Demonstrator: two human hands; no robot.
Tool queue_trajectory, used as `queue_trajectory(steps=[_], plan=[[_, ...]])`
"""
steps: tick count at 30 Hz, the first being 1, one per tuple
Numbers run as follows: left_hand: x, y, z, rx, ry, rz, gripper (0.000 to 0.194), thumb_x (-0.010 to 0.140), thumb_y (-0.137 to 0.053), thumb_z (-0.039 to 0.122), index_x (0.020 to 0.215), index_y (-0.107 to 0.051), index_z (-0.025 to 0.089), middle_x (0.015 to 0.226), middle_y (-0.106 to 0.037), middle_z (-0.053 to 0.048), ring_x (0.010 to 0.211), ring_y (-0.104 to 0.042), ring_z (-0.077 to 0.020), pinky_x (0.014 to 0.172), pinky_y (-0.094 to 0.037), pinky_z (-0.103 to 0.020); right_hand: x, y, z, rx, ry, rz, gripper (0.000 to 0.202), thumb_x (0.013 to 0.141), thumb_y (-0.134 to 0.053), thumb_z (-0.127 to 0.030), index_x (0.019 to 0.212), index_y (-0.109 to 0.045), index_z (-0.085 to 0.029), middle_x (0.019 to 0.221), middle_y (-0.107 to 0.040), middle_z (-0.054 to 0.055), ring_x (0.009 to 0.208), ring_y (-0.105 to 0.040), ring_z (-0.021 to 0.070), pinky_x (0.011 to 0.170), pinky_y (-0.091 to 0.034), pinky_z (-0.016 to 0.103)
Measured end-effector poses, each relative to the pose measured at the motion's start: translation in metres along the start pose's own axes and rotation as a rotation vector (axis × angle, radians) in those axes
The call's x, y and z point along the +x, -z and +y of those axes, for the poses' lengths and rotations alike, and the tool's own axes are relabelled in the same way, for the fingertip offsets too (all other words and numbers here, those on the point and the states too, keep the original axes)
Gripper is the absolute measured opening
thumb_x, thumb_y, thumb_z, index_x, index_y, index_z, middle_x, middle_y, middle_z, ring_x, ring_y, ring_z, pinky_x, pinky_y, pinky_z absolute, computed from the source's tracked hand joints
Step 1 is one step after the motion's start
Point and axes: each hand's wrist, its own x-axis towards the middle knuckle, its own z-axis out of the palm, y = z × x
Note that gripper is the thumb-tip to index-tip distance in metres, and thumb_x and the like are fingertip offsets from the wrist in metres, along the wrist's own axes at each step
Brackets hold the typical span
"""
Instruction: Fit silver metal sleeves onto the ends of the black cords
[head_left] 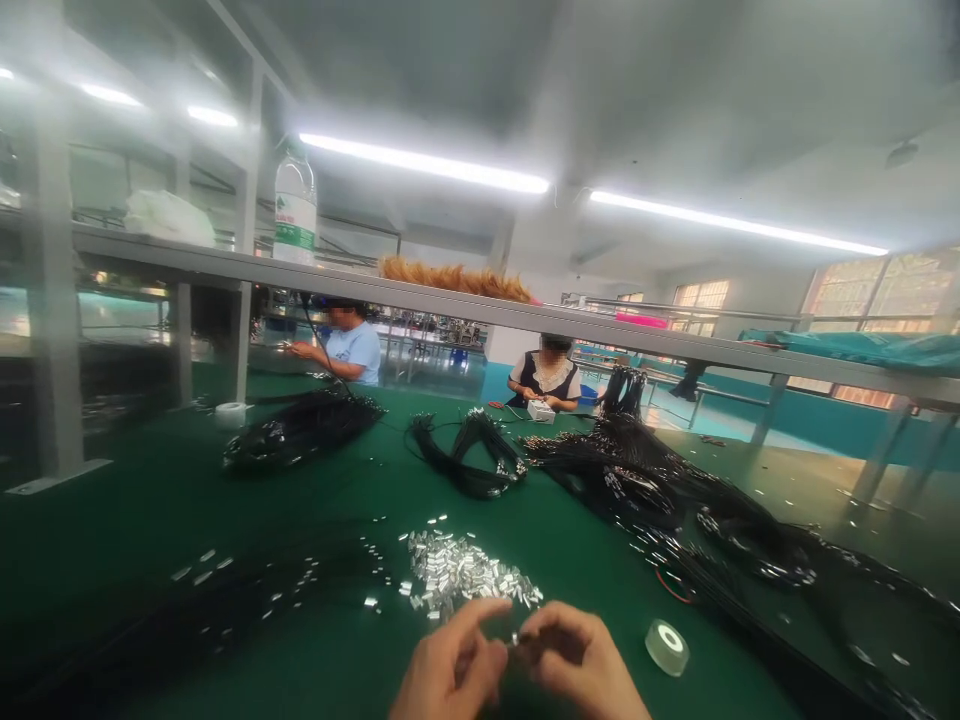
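While your two hands are pinched together at about 6 o'clock in the view, the thing that matters is the tiny metal piece caught between them, right at the fingertips and just above the green table. Looks to me like you're mid-fit, working that small shiny bit onto something dark held in the right hand, though it's too blurry to say exactly what. The left hand has thumb and forefinger curled in narrow, nearly closed, touching the piece from its side. The right hand's fingers are bunched just as tight, gripping from the other side.

My guess is the next move needs a steady, fine pinch and a bit of a push, not much else.

Just past your hands, at 12 o'clock, sits the heap of silver metal clips, near enough to grab from. A small tape roll lies at 3 o'clock, just beside the right hand. Further out, bundles of black cables sprawl from 1 to 3 o'clock, and two people sit working at the far side.
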Motion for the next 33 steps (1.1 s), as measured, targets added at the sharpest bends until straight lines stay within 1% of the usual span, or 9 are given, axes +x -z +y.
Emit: queue_trajectory(steps=[3, 5, 9, 12, 15, 17, 20, 22, 33], plan=[[0.005, 0.005, 0.004, -0.036, -0.043, -0.001, 0.047, 0.085, -0.045, 0.054, 0.071, -0.066, 0.015, 0.052, -0.044, 0.003, 0.058, -0.045, -0.0128, 0.062, -0.033, -0.022, 0.007, 0.004, 0.017, -0.433, 0.021, 0.147, 0.027, 0.080, -0.049, -0.036, 0.090, -0.065, -0.016, 0.088, -0.065, 0.007, 0.083, -0.058, 0.0183, 0.076, -0.042, 0.027], [0.007, 0.007, 0.004, -0.052, -0.047, -0.004, 0.053, 0.085, -0.046, 0.053, 0.053, -0.060, 0.014, 0.053, -0.046, 0.001, 0.055, -0.041, -0.0109, 0.057, -0.031, -0.022, 0.011, -0.001, 0.031, -0.645, 0.020, 0.159, 0.025, 0.074, -0.049, -0.015, 0.089, -0.068, -0.018, 0.094, -0.063, 0.006, 0.091, -0.056, 0.0196, 0.082, -0.038, 0.028], [0.009, 0.008, -0.002, -0.035, 0.064, 0.032, 0.041, 0.082, -0.050, 0.049, 0.070, -0.066, 0.013, 0.062, -0.055, 0.000, 0.047, -0.035, -0.0085, 0.046, -0.024, -0.021, 0.017, -0.015, 0.048, -0.716, 0.014, 0.206, 0.032, 0.065, -0.043, -0.001, 0.074, -0.068, -0.019, 0.085, -0.060, 0.006, 0.084, -0.052, 0.0199, 0.074, -0.034, 0.027], [0.011, 0.010, -0.008, 0.025, 0.056, 0.100, 0.035, 0.081, -0.051, 0.043, 0.083, -0.068, 0.013, 0.061, -0.059, 0.000, 0.058, -0.047, -0.0131, 0.057, -0.035, -0.022, 0.015, -0.015, 0.041, -0.698, 0.039, 0.284, 0.028, 0.069, -0.042, -0.003, 0.072, -0.065, -0.018, 0.081, -0.058, 0.007, 0.080, -0.049, 0.0199, 0.071, -0.032, 0.028], [0.012, 0.009, -0.008, 0.031, 0.057, 0.087, 0.035, 0.080, -0.050, 0.044, 0.085, -0.068, 0.014, 0.058, -0.056, 0.001, 0.065, -0.051, -0.0159, 0.068, -0.037, -0.024, 0.009, -0.006, 0.026, -0.573, 0.069, 0.333, 0.026, 0.083, -0.039, -0.020, 0.085, -0.064, -0.017, 0.079, -0.058, 0.006, 0.075, -0.051, 0.0175, 0.069, -0.036, 0.027], [0.012, 0.006, -0.005, 0.045, 0.068, 0.066, 0.036, 0.079, -0.051, 0.046, 0.072, -0.067, 0.015, 0.056, -0.052, 0.002, 0.062, -0.047, -0.0146, 0.063, -0.034, -0.023, 0.006, -0.002, 0.018, -0.281, 0.074, 0.340, 0.030, 0.088, -0.039, -0.036, 0.096, -0.060, -0.016, 0.072, -0.058, 0.004, 0.068, -0.053, 0.0141, 0.065, -0.040, 0.024], [0.011, 0.001, -0.001, 0.098, 0.070, 0.076, 0.042, 0.080, -0.049, 0.048, 0.059, -0.061, 0.015, 0.055, -0.048, 0.002, 0.059, -0.043, -0.0132, 0.058, -0.029, -0.022, 0.004, -0.004, 0.011, 0.302, 0.073, 0.301, 0.032, 0.079, -0.061, -0.044, 0.093, -0.060, -0.015, 0.063, -0.057, 0.000, 0.061, -0.053, 0.0100, 0.063, -0.042, 0.019], [0.011, -0.002, -0.001, 0.133, 0.071, 0.089, 0.042, 0.080, -0.047, 0.048, 0.058, -0.060, 0.015, 0.056, -0.048, 0.002, 0.059, -0.043, -0.0134, 0.058, -0.029, -0.022, 0.005, -0.008, 0.011, 0.496, 0.093, 0.281, 0.030, 0.073, -0.071, -0.040, 0.087, -0.061, -0.015, 0.065, -0.059, 0.000, 0.060, -0.054, 0.0083, 0.062, -0.043, 0.018], [0.011, -0.006, -0.002, 0.231, 0.097, 0.146, 0.043, 0.079, -0.044, 0.051, 0.058, -0.056, 0.016, 0.056, -0.044, 0.002, 0.058, -0.041, -0.0133, 0.057, -0.030, -0.021, 0.009, -0.011, 0.015, 0.643, 0.112, 0.376, 0.031, 0.060, -0.082, -0.035, 0.079, -0.066, -0.016, 0.069, -0.062, 0.001, 0.060, -0.059, 0.0092, 0.058, -0.049, 0.017]])
